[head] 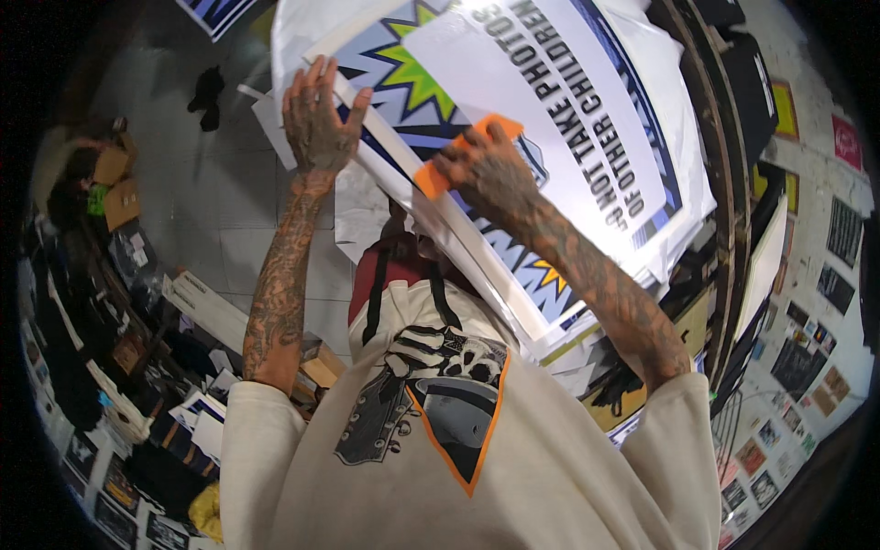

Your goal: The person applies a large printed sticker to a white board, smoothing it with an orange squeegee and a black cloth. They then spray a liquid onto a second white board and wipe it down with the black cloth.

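Observation:
A large printed sign sheet [474, 82] with bold dark lettering and green and orange starbursts lies in front of me, slanting across the view. Flat on its left edge rests my left hand [320, 113], fingers spread and holding nothing. My right hand [485, 161] grips an orange squeegee [432, 180] against the printed face, near the blue border. A pale strip [474, 237] runs along the sheet's near edge. Glossy white film [687, 137] extends past the print on the far right side. Part of the squeegee is hidden under my fingers.
Dark wooden rails [732, 172] run along the right, beside a wall [842, 289] hung with prints. On the left, long cartons [206, 302] and brown cardboard boxes [122, 203] stand on the grey floor [254, 247]. A black object [208, 96] lies on that floor.

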`<state>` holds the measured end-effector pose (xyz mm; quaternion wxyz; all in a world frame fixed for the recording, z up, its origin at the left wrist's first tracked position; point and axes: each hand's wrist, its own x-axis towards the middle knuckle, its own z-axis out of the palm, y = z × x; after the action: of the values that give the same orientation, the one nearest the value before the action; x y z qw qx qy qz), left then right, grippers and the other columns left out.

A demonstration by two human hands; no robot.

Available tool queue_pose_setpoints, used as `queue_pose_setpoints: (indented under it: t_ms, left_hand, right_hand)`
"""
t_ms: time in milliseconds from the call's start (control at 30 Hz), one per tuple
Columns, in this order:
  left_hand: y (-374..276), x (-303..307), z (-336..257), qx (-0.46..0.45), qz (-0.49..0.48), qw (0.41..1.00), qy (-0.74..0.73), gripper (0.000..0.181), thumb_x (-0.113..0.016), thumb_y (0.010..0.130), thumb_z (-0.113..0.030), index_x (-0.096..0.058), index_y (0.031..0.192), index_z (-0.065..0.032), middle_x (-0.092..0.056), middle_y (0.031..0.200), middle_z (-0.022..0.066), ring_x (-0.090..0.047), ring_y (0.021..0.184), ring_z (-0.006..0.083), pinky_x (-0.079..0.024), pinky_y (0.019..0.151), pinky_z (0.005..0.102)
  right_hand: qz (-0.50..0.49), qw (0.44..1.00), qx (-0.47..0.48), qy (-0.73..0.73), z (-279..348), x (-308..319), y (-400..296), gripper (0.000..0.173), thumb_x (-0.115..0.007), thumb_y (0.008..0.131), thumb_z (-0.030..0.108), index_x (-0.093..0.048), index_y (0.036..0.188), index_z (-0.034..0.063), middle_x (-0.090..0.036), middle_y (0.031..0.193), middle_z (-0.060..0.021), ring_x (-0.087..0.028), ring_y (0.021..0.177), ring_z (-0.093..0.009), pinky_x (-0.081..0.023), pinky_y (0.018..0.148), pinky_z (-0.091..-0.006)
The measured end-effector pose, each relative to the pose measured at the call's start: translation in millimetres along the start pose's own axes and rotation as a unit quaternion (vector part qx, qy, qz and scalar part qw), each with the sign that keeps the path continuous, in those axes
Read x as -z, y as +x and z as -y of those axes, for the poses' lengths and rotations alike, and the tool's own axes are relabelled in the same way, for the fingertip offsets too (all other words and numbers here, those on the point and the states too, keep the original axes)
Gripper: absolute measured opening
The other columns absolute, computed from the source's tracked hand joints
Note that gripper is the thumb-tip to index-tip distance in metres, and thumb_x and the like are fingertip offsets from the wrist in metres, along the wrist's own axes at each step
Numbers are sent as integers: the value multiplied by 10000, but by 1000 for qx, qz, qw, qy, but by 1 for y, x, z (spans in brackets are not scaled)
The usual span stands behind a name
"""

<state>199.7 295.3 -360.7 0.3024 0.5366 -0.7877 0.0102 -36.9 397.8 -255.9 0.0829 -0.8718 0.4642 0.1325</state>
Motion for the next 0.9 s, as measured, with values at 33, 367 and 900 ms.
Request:
queue_pose_setpoints:
  t_ms: [33, 367, 900]
  left_hand:
    - [-3, -2, -1, -4, 0, 1000, 9, 642, -613, 940, -525, -534, 1392, -76, -503, 1443, 125, -431, 1355, 384, -300, 1124, 542]
    - [-9, -8, 17, 2, 30, 998, 46, 727, -530, 927, -653, -495, 1453, -154, -447, 1504, 108, -273, 1460, 414, -173, 1185, 600]
    - [-127, 13, -289, -115, 193, 964, -143, 672, -436, 1041, -367, -262, 1514, 77, -210, 1610, 257, -131, 1492, 493, -136, 1203, 591]
  right_hand:
    - [24, 1000, -9, 4, 6, -4, -27, 230, -676, 880, 190, -692, 1098, 119, -684, 1072, -23, -606, 1060, -203, -439, 919, -422]
    - [-68, 990, -118, 43, 77, -69, -254, 369, -624, 848, 171, -628, 1199, 57, -605, 1167, -85, -533, 1180, -309, -396, 1002, -521]
    - [-104, 912, -387, 82, 125, -106, -267, 547, -576, 877, 99, -509, 1418, 55, -528, 1436, -132, -534, 1249, -337, -416, 986, -516]
